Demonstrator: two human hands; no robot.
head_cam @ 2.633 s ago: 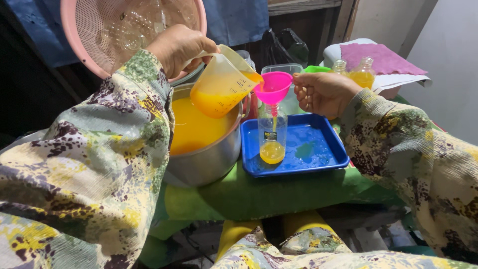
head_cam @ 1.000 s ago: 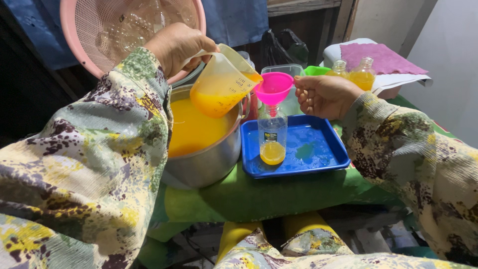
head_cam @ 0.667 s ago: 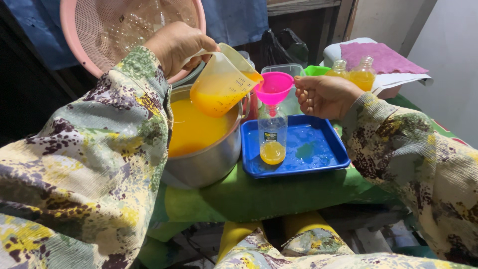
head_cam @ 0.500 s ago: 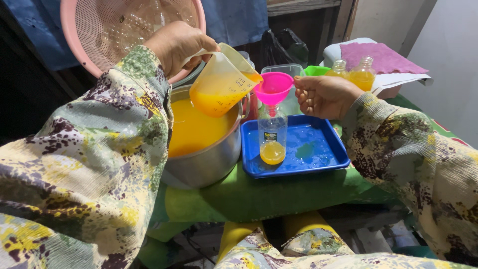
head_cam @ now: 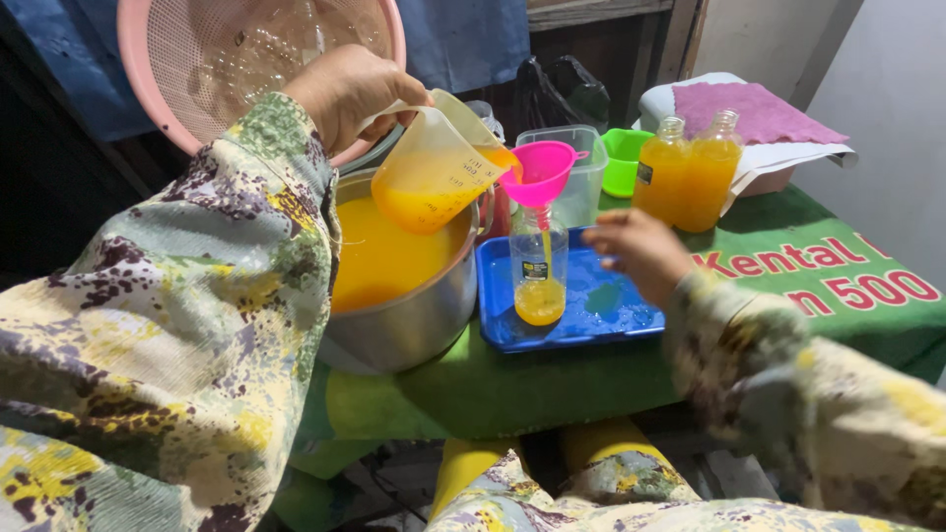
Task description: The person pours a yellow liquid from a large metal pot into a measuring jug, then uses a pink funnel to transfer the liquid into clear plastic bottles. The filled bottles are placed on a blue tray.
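— Hands first: what were they doing?

— Nearest, the right hand (head_cam: pixel 639 254) hung over the blue plastic tray (head_cam: pixel 611 325), fingers loose and holding nothing, apart from the bottle. The left hand (head_cam: pixel 345 94) was clenched round the handle of the clear plastic measuring jug (head_cam: pixel 434 172), tipped so orange juice ran into the pink plastic funnel (head_cam: pixel 540 172) seated in the small clear bottle (head_cam: pixel 539 266), which stood upright on the tray with only its base filled.

— Good pouring practice?

— Judging by the thin stream, a slow tilt with the spout centred over the funnel looked wise; with no hand steadying it, the bottle could tip.

— And the setting?

— A steel pot (head_cam: pixel 414 315) of juice sat just left of the tray on a green printed tablecloth (head_cam: pixel 552 394). Behind stood two filled bottles (head_cam: pixel 685 172), a clear tub (head_cam: pixel 581 163), a green cup (head_cam: pixel 623 158), a purple cloth (head_cam: pixel 759 110) and, far left, a pink mesh strainer (head_cam: pixel 236 59).
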